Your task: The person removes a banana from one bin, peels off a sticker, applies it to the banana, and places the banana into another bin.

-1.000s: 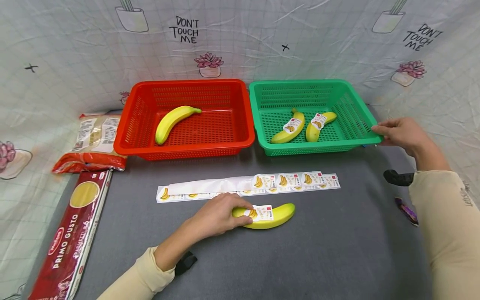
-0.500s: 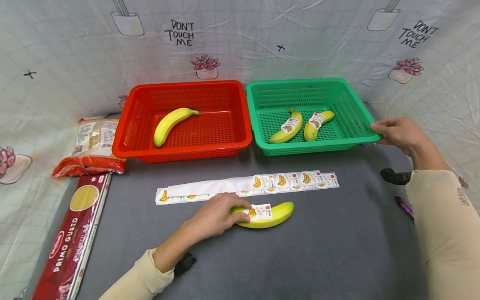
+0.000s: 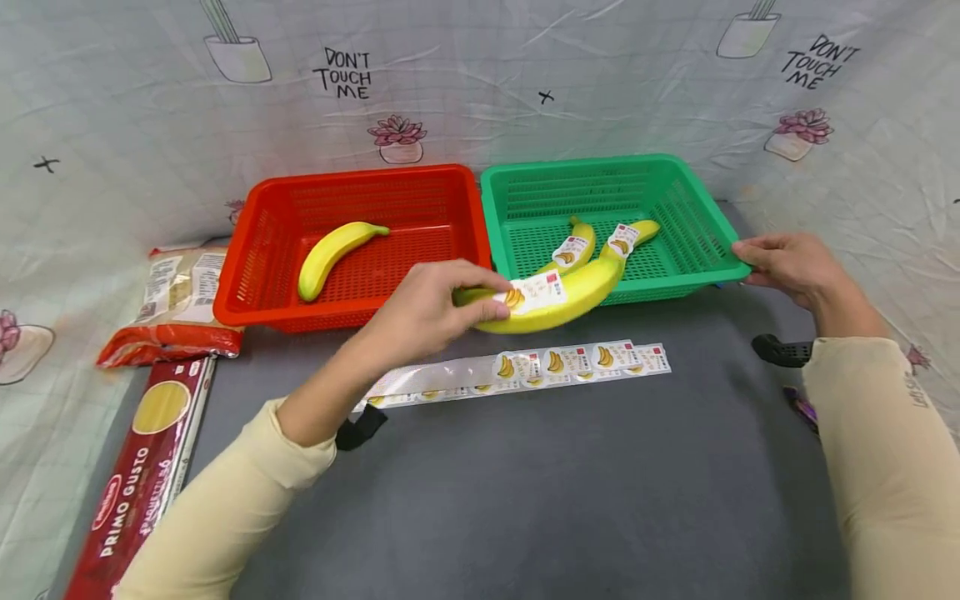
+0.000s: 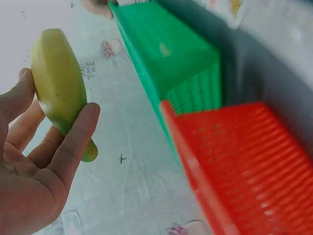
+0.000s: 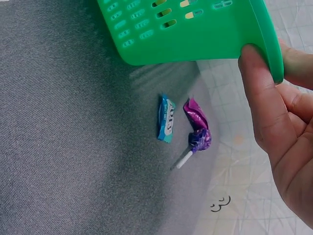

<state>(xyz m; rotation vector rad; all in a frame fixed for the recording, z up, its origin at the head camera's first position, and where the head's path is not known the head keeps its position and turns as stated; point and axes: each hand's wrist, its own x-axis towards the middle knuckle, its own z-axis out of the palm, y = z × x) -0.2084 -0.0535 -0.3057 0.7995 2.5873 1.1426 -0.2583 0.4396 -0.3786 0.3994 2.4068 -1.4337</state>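
Your left hand has its grip curled round the stem end of the labelled banana, holding it up off the surface right in front of the green basket. Your right hand pinches that basket's right rim, over by the surface's back right corner. The sticker strip lies flat below the banana.

The light is bright and even, with only soft shadows under the baskets. The head picture bends at its edges, so straight lines curve at 3 and 9 o'clock. The left wrist picture is blurry and washed out at 12 o'clock. The right wrist picture is sharp.
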